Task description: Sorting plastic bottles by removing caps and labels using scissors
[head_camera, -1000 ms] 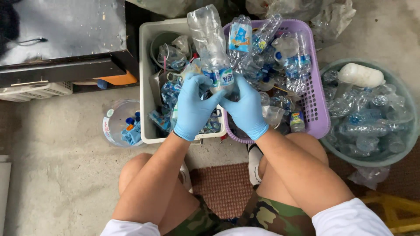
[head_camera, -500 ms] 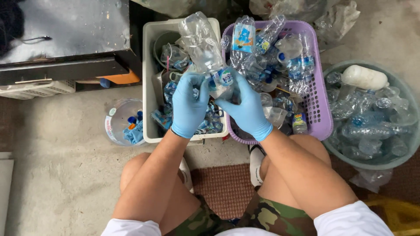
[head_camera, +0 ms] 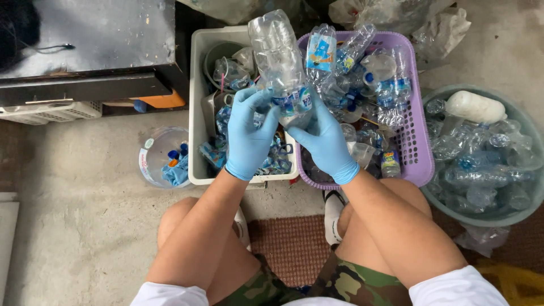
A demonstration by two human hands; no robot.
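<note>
- Head view: the person sits low, knees apart, both hands in blue gloves raised over the bins.
- Left hand wraps the lower part of a clear plastic bottle, fingers curled on its blue-and-white label band.
- Right hand grips the same bottle from the other side, thumb and fingers closed against the label; the two hands sit together, almost touching.
- The bottle stands nearly upright, crumpled, tilted slightly left, held above the rim shared by the white bin and the purple basket.
- White bin: directly under the left hand; holds torn labels and clear plastic scraps.
- Purple basket: just right of the white bin, touching it; filled with crushed labelled bottles.
- Round grey-green tub: right of the purple basket; holds clear bottles without labels.
- Small clear container: left of the white bin, on the concrete floor; blue caps inside.
- Dark cabinet: left of the white bin, further back.
</note>
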